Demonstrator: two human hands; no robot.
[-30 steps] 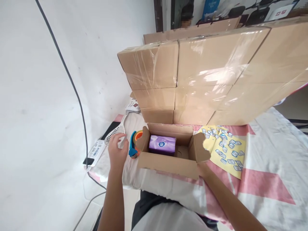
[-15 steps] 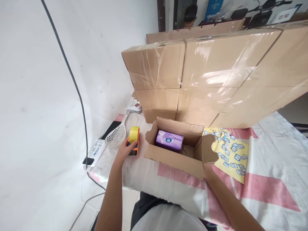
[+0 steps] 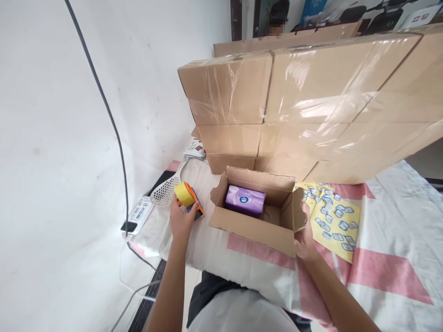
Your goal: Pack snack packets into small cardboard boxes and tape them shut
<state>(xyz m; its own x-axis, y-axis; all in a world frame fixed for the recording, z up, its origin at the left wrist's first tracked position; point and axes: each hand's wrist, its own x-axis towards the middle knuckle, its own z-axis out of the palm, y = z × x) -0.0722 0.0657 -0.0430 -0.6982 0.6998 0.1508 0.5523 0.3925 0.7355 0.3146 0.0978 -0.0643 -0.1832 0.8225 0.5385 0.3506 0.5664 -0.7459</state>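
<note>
My left hand [image 3: 182,218] is closed around an orange tape dispenser [image 3: 192,193] with a wide yellow roll of tape on it, tilted over the cloth. An open cardboard box [image 3: 254,230] stands in front of me with its flaps up. Inside, on its left side, lies a purple tissue pack [image 3: 245,200]. At the box's right end, my right hand [image 3: 306,237] grips the right flap and corner; some of its fingers are hidden by the cardboard.
A white slotted skimmer [image 3: 166,190] and a white power strip [image 3: 141,215] lie on the left by the wall. Taped cartons [image 3: 228,97] form a barrier behind the box. Small packets lie on a yellow sheet [image 3: 356,216] at right. A person [image 3: 278,16] is beyond the cartons.
My left hand has taken hold of the tape dispenser and tipped it. My right hand has come up from under the flap to grip the box's right end, folding that flap more upright.
</note>
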